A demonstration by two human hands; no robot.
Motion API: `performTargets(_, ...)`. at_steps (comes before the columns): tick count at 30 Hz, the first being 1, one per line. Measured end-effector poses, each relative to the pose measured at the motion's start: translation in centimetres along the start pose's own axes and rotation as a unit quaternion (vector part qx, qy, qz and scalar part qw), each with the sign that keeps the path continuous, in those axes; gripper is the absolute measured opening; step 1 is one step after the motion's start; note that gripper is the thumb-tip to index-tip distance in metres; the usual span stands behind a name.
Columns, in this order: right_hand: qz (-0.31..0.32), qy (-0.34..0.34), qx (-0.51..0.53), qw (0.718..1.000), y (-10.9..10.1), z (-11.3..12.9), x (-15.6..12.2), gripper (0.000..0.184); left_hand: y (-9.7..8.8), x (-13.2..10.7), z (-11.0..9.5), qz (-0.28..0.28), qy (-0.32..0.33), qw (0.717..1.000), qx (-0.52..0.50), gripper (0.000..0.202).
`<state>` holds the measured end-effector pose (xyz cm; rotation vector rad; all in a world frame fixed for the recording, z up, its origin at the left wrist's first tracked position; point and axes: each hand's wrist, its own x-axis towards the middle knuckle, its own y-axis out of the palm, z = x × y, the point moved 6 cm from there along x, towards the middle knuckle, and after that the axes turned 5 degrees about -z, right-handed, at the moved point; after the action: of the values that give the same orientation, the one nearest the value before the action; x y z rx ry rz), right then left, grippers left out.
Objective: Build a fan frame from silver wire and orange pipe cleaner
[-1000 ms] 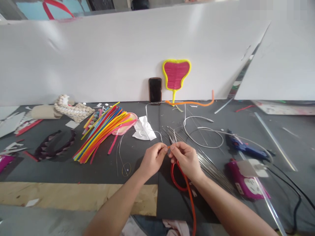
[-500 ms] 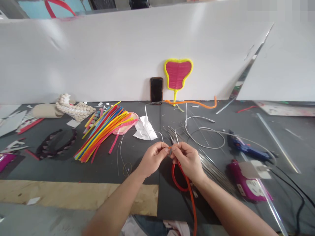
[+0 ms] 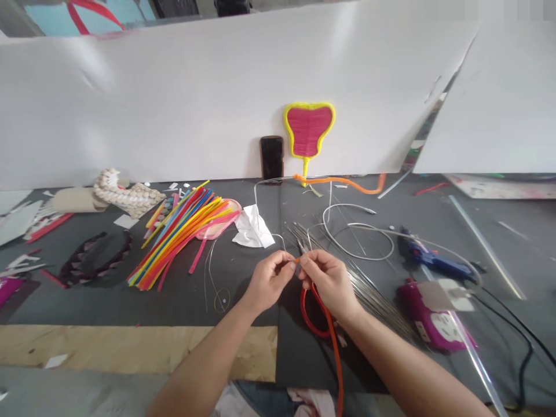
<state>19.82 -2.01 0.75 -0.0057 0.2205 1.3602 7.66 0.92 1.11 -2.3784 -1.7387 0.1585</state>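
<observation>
Near the middle of the table, my left hand is closed in a pinch on the bent end of a thin wire frame. Close beside it, my right hand pinches an orange pipe cleaner, whose tail hangs toward the table's front edge. A short orange piece bridges both sets of fingertips. The frame reaches back to the wall, where another orange length covers part of its far side. Under my right hand lies a red-handled tool; its grey tips show beyond the fingers, the rest is hidden.
Left lies a bundle of coloured pipe cleaners, with white paper beside it and a dark headband farther left. A phone and a pink-yellow fan lean at the back. Right are wire rods, a blue glue gun and a purple power strip.
The view has shifted slightly, so the table's things sit a little farther left. Both hands keep their pinches close together, with only a slight shift of the fingers.
</observation>
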Motion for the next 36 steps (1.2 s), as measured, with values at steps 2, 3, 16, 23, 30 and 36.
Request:
performTargets(2,-0.008,-0.026,-0.033,0.999,0.0,0.3,-0.2,0.024,0.2,0.1,0.7,0.016,-0.074,0.994,-0.082,0.015)
performTargets(3,-0.010,-0.039,-0.049,0.998,0.0,0.4,-0.3,0.024,0.3,0.1,1.0,0.021,-0.107,0.986,-0.126,0.014)
performTargets(16,-0.011,-0.099,-0.123,0.987,0.2,0.4,-0.7,0.019,1.2,-0.4,1.5,0.075,-0.214,0.929,-0.293,0.027)
performTargets(23,0.001,-0.073,-0.123,0.990,0.4,0.1,-0.6,0.022,0.9,-0.3,1.7,0.037,-0.202,0.938,-0.279,0.016)
performTargets(30,0.041,0.039,-0.008,0.998,0.5,-1.1,0.2,0.027,-0.2,0.0,0.1,0.014,-0.050,0.997,-0.050,0.020)
performTargets(36,0.098,0.029,0.051,0.993,1.2,-1.0,0.0,0.024,-0.4,0.1,1.0,-0.012,-0.089,0.985,-0.148,0.017)
